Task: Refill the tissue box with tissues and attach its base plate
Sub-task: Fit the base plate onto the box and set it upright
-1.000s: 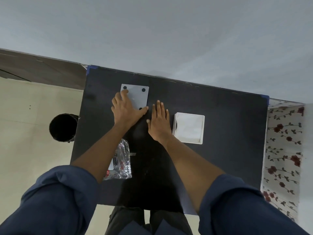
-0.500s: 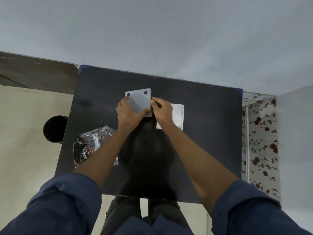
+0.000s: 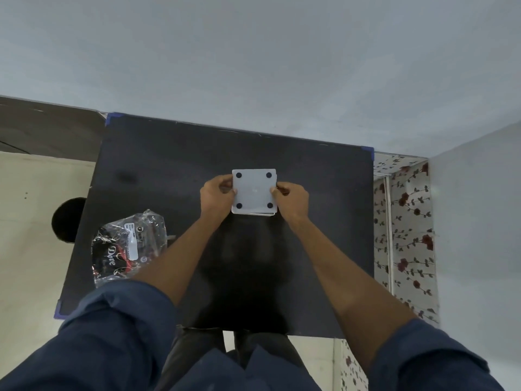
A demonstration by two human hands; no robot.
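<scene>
Your left hand and right hand pinch the base plate by its sides, over the tissue box; only the box's near edge shows beneath.

A pale grey-white base plate is showing four dark navy dots, one at each corner, against a matte black table that is wearing blue tape at its corners. At eight o'clock from the plate, a clear crinkled wrapper is displaying black print with white lettering and touches of red. At three o'clock, a white cloth is carrying dark red roses on black leafy stems, while dark navy sleeves are filling the six o'clock edge.
</scene>
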